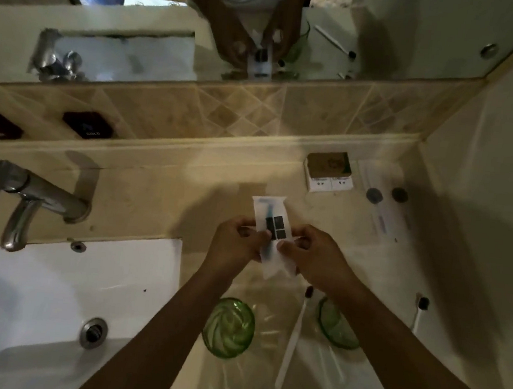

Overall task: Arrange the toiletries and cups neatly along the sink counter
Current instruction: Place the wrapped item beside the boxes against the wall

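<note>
A white packet point(269, 227) with a blue razor inside is held above the desk point(161, 197) at the centre of the frame, pinched on its lower part by the left hand point(238, 239) and the right hand point(309, 252). Below the hands, two green glass cups point(229, 326) point(338, 327) are seen on the desk, with a white toothbrush point(293, 339) lying between them. Whether anything is in the cups cannot be told. A second toothbrush point(419, 310) lies at the right. Small boxes point(328, 171) are set at the upper right, beside two flat sachets point(384, 203). The sink point(50, 300) fills the lower left, under the tap point(26, 197).
</note>
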